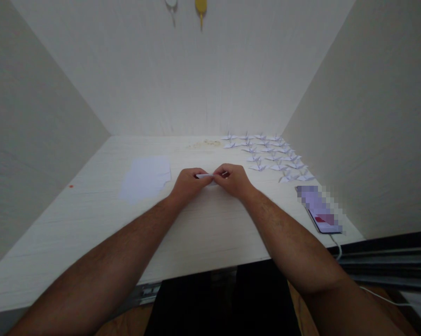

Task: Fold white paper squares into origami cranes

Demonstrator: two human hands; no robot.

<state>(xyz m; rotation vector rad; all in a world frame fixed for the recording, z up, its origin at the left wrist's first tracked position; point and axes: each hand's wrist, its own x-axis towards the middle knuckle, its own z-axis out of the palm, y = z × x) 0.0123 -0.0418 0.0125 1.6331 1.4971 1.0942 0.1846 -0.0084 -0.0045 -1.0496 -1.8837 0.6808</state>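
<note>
A small folded piece of white paper (205, 176) is held between my two hands over the middle of the table. My left hand (191, 182) grips its left side, thumb and fingers closed. With a pinch of thumb and fingertips, my right hand (234, 178) holds the right end. The exact folds are too small and partly covered by fingers to make out. Left of my hands lies a spread stack of white paper sheets (147, 175). Beyond my right hand stand several folded white paper cranes (277, 165) in rows.
A phone (315, 210) with a white cable (337, 247) lies by the table's right edge. Walls enclose the white table (101, 210) at left, back and right. A small orange spot (71, 186) is at the left, and brownish marks (212, 143) are near the back wall.
</note>
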